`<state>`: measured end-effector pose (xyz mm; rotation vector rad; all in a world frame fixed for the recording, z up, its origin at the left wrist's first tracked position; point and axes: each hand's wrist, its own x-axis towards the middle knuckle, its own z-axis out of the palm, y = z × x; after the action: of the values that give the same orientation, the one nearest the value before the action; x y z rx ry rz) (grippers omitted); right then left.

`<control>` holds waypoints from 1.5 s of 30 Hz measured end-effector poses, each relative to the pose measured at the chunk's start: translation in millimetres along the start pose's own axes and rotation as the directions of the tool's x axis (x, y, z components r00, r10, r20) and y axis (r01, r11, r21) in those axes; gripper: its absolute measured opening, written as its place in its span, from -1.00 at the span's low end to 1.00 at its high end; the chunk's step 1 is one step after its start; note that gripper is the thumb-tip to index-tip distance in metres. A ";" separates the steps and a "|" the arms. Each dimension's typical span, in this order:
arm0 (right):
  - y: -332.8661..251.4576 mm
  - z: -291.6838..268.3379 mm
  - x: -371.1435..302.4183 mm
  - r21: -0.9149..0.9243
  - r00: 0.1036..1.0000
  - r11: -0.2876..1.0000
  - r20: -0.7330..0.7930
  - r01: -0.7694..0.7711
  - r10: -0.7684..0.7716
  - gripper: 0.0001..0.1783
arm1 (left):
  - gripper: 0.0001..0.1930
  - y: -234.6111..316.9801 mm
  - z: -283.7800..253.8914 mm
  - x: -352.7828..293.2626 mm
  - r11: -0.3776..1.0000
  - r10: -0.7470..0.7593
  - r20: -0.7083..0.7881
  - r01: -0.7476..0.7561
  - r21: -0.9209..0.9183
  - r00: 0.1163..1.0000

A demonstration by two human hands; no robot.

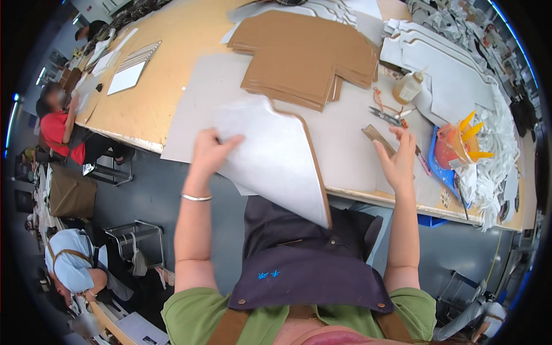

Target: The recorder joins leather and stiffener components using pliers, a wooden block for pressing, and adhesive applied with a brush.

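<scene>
"Where was the white sheet [270, 152]?"

"Around the centre of the frame, slanting over the near edge of the table [132, 103], its lower right corner pointing down in front of the dark apron [310, 282]."

"How did it look?"

"Pale and smooth-faced, with a brown band along the right edge. That edge bent in a soft step near the top, then ran long down to a sharp corner. Its upper left part was blurred."

"And the fingers?"

"The left hand [213, 150] grasped the sheet's left side, thumb laid across the white face. The right hand [399, 158], right of centre, was unclenched, thumb and fingers spread beside a narrow brown strip [376, 137]; I couldn't tell whether they touched it."

"Anything similar nearby?"

"Brown stepped panels [305, 49] lay stacked at upper centre, and white panels [454, 69] with brown edges at upper right."
</scene>
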<state>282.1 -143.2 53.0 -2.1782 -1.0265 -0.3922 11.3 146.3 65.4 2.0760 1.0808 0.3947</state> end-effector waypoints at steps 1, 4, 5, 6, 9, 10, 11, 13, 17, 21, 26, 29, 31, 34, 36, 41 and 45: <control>1.3 0.5 -6.7 0.007 1.000 1.000 -0.013 0.010 -0.010 -0.67 | -0.63 6.8 -27.9 0.5 0.991 -0.074 -0.166 0.092 0.102 0.983; -4.3 -8.7 -25.0 0.242 0.993 0.968 0.108 -0.070 0.045 -0.65 | -0.72 70.6 -115.6 -9.5 0.923 0.239 -0.753 -0.384 -0.020 0.613; -9.5 -9.6 -29.1 0.321 0.975 0.935 0.206 -0.150 0.085 -0.65 | -0.77 97.5 -138.8 -16.4 0.863 0.405 -0.805 -0.473 0.179 0.433; -14.3 -8.8 -31.7 0.389 0.945 0.891 0.305 -0.234 0.116 -0.65 | -0.79 125.5 -148.8 -26.1 0.812 0.478 -0.800 -0.529 0.246 0.362; -32.7 3.8 -35.4 0.644 0.871 0.642 0.485 -0.415 0.076 -0.67 | -0.82 169.1 -129.8 -53.9 0.744 0.632 -0.704 -0.508 0.435 0.323; -42.1 5.2 -35.0 0.646 0.870 0.639 0.487 -0.416 0.074 -0.67 | -0.83 178.7 -117.7 -63.1 0.711 0.701 -0.610 -0.439 0.550 0.370; -52.4 0.6 -31.9 0.725 0.796 0.384 0.604 -0.572 0.046 -0.62 | -0.89 183.2 -96.9 -67.4 0.582 0.807 -0.532 -0.491 0.648 0.256; -61.8 -7.4 -29.1 0.711 0.713 0.099 0.701 -0.696 -0.013 -0.57 | -0.85 173.7 -46.0 -82.1 0.556 0.831 -0.430 -0.528 0.642 0.352; -72.3 -2.6 -22.9 0.638 0.663 -0.215 0.746 -0.740 -0.066 -0.38 | -0.86 126.1 54.9 -105.8 0.584 0.729 0.021 -0.637 0.504 0.684; -36.1 17.3 -34.0 0.579 0.614 0.210 0.713 -0.788 0.337 -0.29 | -0.53 107.6 78.8 -114.9 0.695 0.626 0.434 -0.716 0.065 0.647; -34.1 23.1 -44.2 0.629 0.761 0.433 0.577 -0.646 0.297 -0.29 | -0.46 60.9 18.4 -12.7 0.796 0.506 -0.060 -0.439 0.417 0.861; -31.1 39.7 -54.9 0.672 0.883 0.601 0.449 -0.433 0.134 -0.39 | -0.36 -5.4 -5.6 53.5 0.840 0.240 -0.301 -0.043 0.540 0.923; -30.5 44.4 -59.6 0.643 0.930 0.709 0.363 -0.290 0.052 -0.46 | -0.36 -21.0 -14.5 67.6 0.867 0.090 -0.226 0.035 0.497 0.970; -30.9 37.2 -58.7 0.669 0.862 0.576 0.488 -0.471 0.138 -0.62 | -0.37 -30.8 -16.1 78.6 0.938 -0.132 0.012 0.121 0.324 0.991; -32.0 30.5 -56.6 0.634 0.758 0.450 0.629 -0.629 0.174 -0.73 | -0.38 -43.6 -11.4 86.0 0.978 -0.175 0.195 0.147 0.149 0.965; -45.0 29.8 -44.8 0.659 0.848 0.590 0.524 -0.466 0.085 -0.79 | -0.31 -65.0 -9.9 82.4 0.807 0.422 -0.293 -0.208 0.553 0.858; -57.5 4.9 -18.9 0.520 0.870 0.837 0.479 -0.174 -0.117 -0.80 | -0.50 -38.5 -28.2 85.2 0.989 -0.109 0.222 0.082 0.127 0.969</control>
<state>225.9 -124.4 65.9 -1.7753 -1.1891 0.4728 24.2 241.9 50.3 2.1006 1.0810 0.0433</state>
